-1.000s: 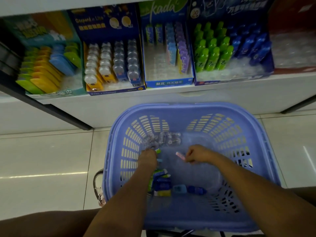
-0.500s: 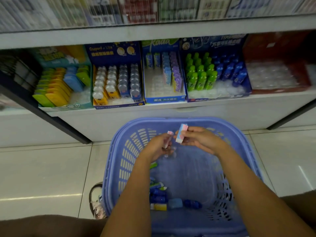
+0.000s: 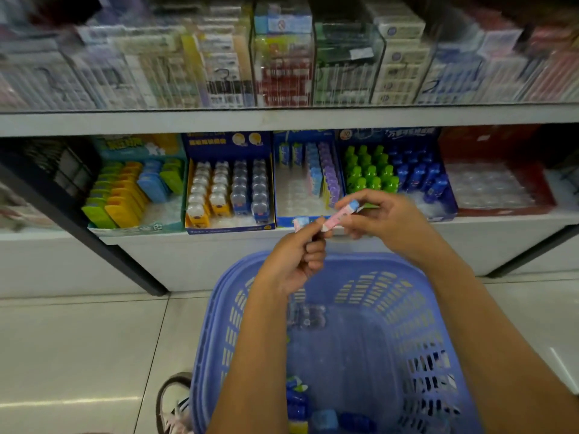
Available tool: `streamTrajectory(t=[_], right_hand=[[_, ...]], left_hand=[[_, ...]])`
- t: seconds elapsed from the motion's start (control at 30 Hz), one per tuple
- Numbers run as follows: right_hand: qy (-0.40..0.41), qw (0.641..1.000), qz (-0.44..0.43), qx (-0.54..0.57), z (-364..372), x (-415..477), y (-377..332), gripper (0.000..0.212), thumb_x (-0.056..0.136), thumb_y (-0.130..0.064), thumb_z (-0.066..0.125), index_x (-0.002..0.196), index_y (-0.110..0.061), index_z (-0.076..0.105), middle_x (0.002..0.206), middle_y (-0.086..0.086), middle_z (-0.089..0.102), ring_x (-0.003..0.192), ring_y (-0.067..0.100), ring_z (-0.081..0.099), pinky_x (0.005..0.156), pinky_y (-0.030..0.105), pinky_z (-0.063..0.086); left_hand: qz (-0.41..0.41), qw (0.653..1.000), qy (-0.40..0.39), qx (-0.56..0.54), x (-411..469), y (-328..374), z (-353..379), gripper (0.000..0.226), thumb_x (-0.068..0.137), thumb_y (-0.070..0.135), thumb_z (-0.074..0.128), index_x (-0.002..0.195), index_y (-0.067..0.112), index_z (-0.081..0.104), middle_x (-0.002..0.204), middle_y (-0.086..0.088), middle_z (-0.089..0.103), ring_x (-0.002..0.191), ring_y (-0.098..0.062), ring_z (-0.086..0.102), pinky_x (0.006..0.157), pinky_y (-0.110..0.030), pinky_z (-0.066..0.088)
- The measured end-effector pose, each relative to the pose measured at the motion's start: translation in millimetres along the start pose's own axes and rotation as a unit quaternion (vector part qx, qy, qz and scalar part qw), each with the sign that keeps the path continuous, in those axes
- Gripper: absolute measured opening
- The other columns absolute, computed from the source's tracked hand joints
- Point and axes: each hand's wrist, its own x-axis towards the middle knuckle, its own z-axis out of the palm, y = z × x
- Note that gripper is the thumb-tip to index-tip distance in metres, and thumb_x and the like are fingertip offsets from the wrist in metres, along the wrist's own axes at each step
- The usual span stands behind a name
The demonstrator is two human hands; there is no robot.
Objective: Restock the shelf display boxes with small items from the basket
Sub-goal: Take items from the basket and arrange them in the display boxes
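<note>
Both hands are up above the blue basket (image 3: 341, 355), by the shelf's front edge. The right hand (image 3: 380, 219) and left hand (image 3: 294, 261) each pinch a small pink stick (image 3: 340, 216) with their fingers.

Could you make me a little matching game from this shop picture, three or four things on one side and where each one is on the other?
Things:
1. green bottles
2. yellow packs
3. pink and blue stick
4. sneaker

Places:
A. on the floor beside the basket
B. in the leftmost display box
C. held between both hands
D. in the box with blue bottles

Pairs: 1-D, 2-B, 3-C, 4-A
</note>
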Motion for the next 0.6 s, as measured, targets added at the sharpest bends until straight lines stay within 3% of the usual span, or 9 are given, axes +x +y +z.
streamTrajectory(t=[0.13,0.23,0.33,0.43,0.6], right_hand=[[0.107,0.976,-0.048,-0.186,1,31,-10,0.018,0.075,-0.019,0.077,0.087,-0.012,0.066,0.078,-0.006,0.065,0.064,0.002,0.061,0.062,0.011,0.05],[0.101,0.944,-0.088,-0.303,4,56,-11,0.023,0.08,-0.022,0.073,0.101,-0.011,0.068,0.082,-0.009,0.062,0.069,-0.002,0.055,0.068,0.001,0.044],[0.06,0.905,-0.125,-0.402,8,78,-7,0.025,0.086,-0.022,0.066,0.106,-0.008,0.069,0.093,0.006,0.068,0.078,0.01,0.057,0.072,0.013,0.043],[0.044,0.893,-0.1,-0.437,11,90,0,0.022,0.086,-0.019,0.066,0.106,-0.008,0.069,0.093,0.01,0.067,0.084,0.02,0.06,0.079,0.027,0.047],[0.031,0.903,-0.044,-0.425,6,99,1,0.019,0.086,-0.018,0.066,0.104,-0.011,0.067,0.09,0.001,0.062,0.083,0.012,0.055,0.078,0.023,0.045]], left_hand=[[0.002,0.996,0.066,0.068,0,6,-4,0.043,0.091,0.054,0.049,0.085,0.013,0.06,0.052,0.007,0.028,0.042,-0.007,0.021,0.037,-0.018,0.019],[-0.001,0.998,0.069,-0.002,0,7,-10,0.051,0.092,0.061,0.039,0.088,0.013,0.054,0.053,0.005,0.035,0.041,-0.007,0.024,0.035,-0.018,0.021],[-0.003,0.995,0.061,-0.073,1,10,-13,0.047,0.099,0.052,0.032,0.085,0.012,0.052,0.052,0.003,0.04,0.038,-0.006,0.025,0.032,-0.018,0.021],[0.003,0.994,0.056,-0.089,1,12,-15,0.041,0.1,0.044,0.032,0.083,0.012,0.052,0.052,0.003,0.039,0.037,-0.006,0.025,0.033,-0.017,0.017],[0.003,0.994,0.064,-0.087,1,13,-14,0.025,0.099,0.032,0.031,0.095,0.011,0.046,0.051,0.003,0.037,0.036,-0.005,0.023,0.033,-0.016,0.016]])
